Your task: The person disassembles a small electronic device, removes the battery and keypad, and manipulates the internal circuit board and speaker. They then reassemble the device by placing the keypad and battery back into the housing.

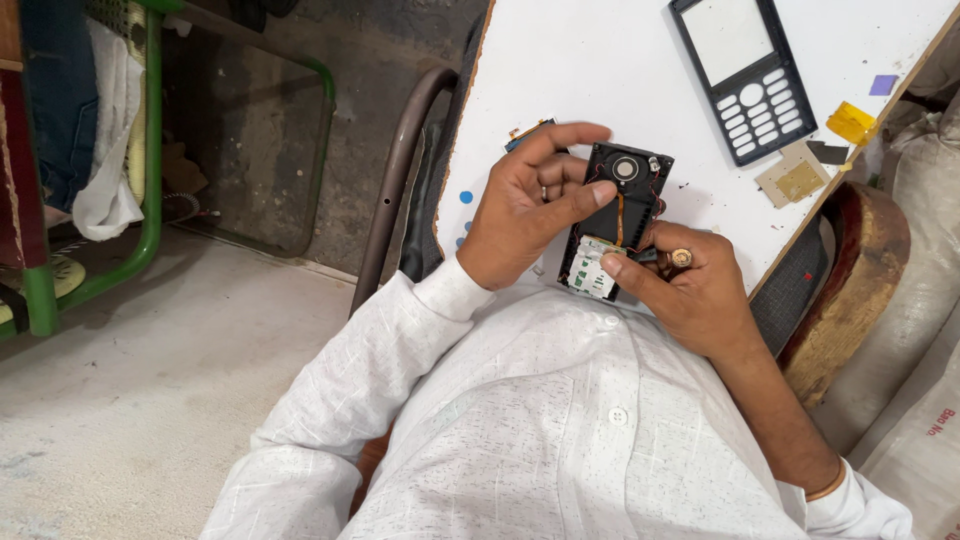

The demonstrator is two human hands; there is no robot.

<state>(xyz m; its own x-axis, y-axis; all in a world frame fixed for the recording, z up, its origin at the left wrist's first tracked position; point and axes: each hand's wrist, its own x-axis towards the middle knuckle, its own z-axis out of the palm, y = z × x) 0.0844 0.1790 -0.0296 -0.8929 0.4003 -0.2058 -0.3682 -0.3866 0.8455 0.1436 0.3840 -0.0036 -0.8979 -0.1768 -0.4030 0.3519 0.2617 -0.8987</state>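
An opened black phone body [622, 205] with a round speaker, thin wires and a white-and-green board lies near the front edge of the white table [600, 70]. My left hand [525, 205] grips its left side, thumb pressed on the black frame, index finger curled above. My right hand [690, 290], wearing a ring, holds the lower right side, thumb on the white board; a small dark tool tip seems pinched in its fingers, but I cannot tell for sure.
A black phone front cover with keypad [745, 70] lies at the table's far side. Small parts lie near the right edge: a yellow piece [850, 122], a tan square [795, 180], a purple chip [883, 85]. A green metal frame [150, 150] stands left; sacks [920, 300] stand right.
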